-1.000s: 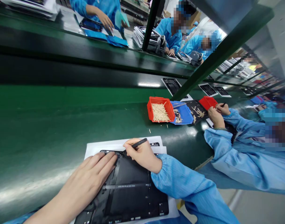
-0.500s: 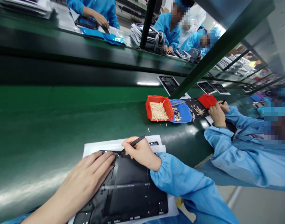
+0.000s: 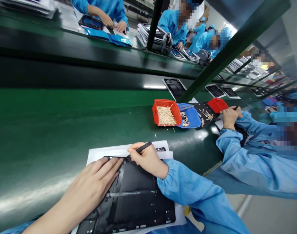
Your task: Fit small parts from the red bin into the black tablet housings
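Observation:
A black tablet housing (image 3: 138,185) with its inner side up lies on white paper (image 3: 102,152) in front of me. My left hand (image 3: 94,182) rests flat along its left part, fingers stretched out, fingertips near the top edge. Held like a pen in my right hand (image 3: 147,161) is a pair of black tweezers (image 3: 143,147). The tip of the tweezers points down-left to the housing's top edge, close beside my left fingertips. What the tip touches is too small to make out.
Ahead stand a red bin (image 3: 166,112) of pale thin strips and a blue bin (image 3: 191,115). A co-worker's hands (image 3: 229,117) work at the right, near another red bin (image 3: 217,104). A green post (image 3: 226,55) slants across; more tablet housings (image 3: 175,89) lie beyond.
My left fingertips have shifted slightly right, closer to the tweezers' tip. My right hand stays almost in place. The co-worker's hands at the right have moved a little.

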Motion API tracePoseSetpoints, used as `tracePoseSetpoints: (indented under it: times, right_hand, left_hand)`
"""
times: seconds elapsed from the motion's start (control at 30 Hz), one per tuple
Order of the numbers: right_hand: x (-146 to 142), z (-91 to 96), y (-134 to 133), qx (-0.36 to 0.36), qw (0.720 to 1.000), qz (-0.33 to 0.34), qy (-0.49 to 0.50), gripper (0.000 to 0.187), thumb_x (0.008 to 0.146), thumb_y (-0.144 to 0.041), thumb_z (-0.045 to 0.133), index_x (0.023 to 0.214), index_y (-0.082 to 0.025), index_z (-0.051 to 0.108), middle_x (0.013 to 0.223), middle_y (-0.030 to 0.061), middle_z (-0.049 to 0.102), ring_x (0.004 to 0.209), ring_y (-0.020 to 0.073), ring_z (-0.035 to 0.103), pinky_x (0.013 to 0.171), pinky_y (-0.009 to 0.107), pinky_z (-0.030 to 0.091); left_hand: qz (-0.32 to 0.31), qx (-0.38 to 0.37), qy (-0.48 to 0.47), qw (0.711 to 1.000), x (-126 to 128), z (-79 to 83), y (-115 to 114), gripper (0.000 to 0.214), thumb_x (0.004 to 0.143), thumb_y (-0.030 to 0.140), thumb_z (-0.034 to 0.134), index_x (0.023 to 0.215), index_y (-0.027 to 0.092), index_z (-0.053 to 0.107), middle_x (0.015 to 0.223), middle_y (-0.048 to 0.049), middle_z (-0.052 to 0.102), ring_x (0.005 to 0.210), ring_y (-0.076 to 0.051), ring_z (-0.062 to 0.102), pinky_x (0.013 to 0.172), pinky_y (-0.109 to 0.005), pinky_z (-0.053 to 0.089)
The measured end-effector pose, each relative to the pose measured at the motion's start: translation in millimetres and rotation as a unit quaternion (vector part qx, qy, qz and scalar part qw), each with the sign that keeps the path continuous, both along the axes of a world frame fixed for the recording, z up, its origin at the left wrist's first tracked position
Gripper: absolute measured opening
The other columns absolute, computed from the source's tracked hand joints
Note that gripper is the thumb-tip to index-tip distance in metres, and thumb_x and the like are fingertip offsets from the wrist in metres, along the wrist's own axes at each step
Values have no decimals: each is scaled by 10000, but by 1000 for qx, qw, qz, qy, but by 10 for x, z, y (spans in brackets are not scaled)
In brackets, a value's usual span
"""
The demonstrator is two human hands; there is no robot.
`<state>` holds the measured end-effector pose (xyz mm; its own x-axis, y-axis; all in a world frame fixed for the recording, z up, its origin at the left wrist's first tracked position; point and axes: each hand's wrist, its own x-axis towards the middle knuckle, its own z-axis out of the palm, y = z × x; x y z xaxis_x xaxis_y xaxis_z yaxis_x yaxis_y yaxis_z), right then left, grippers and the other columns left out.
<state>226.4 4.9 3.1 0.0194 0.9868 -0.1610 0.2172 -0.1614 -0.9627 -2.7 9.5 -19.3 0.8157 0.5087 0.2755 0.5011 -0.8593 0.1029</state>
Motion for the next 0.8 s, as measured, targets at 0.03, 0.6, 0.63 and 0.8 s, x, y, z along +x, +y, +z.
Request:
tracePoseSetpoints:
  times: [0.03,0.6,0.63,0.8]
  right_hand:
    - [-2,0,-2,2,1000,-1,-5,160,861,-295,609,848,-169,707,622,-24,616,516,104,535,468,208,414]
    - [-3,96,-130,223,951,93,-190,209,938,-251,534,861,-215,725,834,47,751,736,162,683,754,282,555]
    - [-1,93,-126,217,955,75,-186,196,921,-241,546,836,-215,721,819,40,750,729,161,683,750,279,554]
    - [5,74,-115,163,970,16,-180,165,858,-235,582,765,-211,716,751,25,743,670,158,669,702,270,543]
  left_hand:
    - [-1,1,2,1000,-1,2,1,444,1015,261,427,1435,146,517,1289,-93,676,1106,-282,561,931,-413,404]
    - [0,25,46,999,33,32,-31,486,932,124,450,1408,124,548,1264,-118,672,1072,-300,551,919,-444,410]
    - [0,26,45,999,35,35,-30,489,931,125,452,1412,118,542,1252,-118,677,1066,-298,551,914,-442,409]
    - [1,30,36,999,43,40,-22,488,930,118,454,1409,130,544,1226,-107,685,1027,-289,550,886,-427,394]
